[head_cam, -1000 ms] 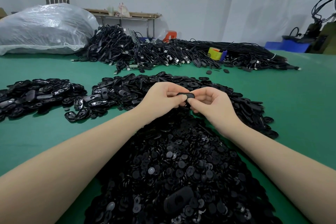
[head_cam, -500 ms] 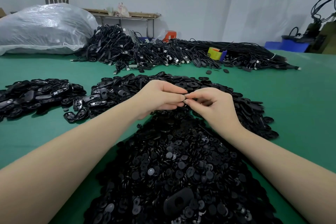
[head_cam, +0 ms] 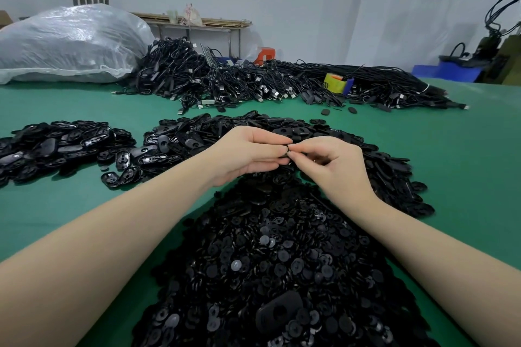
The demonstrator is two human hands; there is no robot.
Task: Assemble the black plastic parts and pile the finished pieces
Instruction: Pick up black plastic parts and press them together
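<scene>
My left hand (head_cam: 248, 153) and my right hand (head_cam: 332, 162) meet fingertip to fingertip above the centre of the table. Between them they pinch a small black plastic part (head_cam: 288, 149), mostly hidden by the fingers. Below my hands lies a big heap of small round black pieces (head_cam: 282, 262), with one larger oval shell (head_cam: 279, 314) on top near me. Behind my hands spreads a pile of oval black shells (head_cam: 380, 166). A separate pile of black oval pieces (head_cam: 56, 146) sits at the left.
The green table (head_cam: 465, 172) has bare cloth at the right and the near left. A mass of black cables (head_cam: 253, 82) runs along the back, with a yellow tape roll (head_cam: 334, 82) in it. A large clear plastic bag (head_cam: 67, 42) lies at the back left.
The black part, plainly visible between my hands a second ago, is now almost covered by the fingertips. Both hands have stayed in about the same place.
</scene>
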